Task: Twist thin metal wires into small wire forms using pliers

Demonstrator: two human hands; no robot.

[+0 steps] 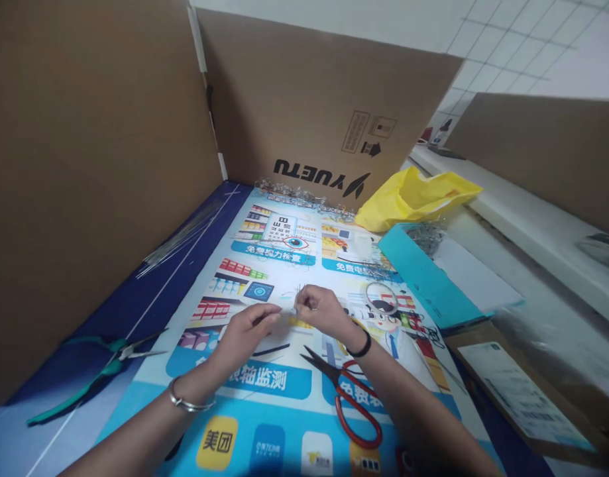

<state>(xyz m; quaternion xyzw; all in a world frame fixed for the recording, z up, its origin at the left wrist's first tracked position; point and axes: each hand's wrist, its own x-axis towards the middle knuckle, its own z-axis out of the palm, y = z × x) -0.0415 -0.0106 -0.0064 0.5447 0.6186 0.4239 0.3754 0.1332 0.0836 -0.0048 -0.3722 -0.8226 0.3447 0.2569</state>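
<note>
My left hand (254, 326) hovers over the printed poster (264, 414), thumb and fingers closed together at the tips. Just to its right, my right hand (323, 310) is closed in a pinch. A few thin strands, like fine wire, show near its fingertips, but I cannot make out what either hand holds. Scissors with red handles (358, 424) lie below my right hand, blades apart and pointing up-left. Off to the left rest pliers with green handles (93, 391), jaws spread. A coil of thin wire (382, 298) lies right of my right hand.
Cardboard walls (294, 99) stand behind and at the left. Thin straight wires (182, 238) lie along the left side; tangled wire pieces (304, 193) line the back. At right are a yellow bag (408, 199), a turquoise folder (418, 278) and a brown parcel with a label (523, 391).
</note>
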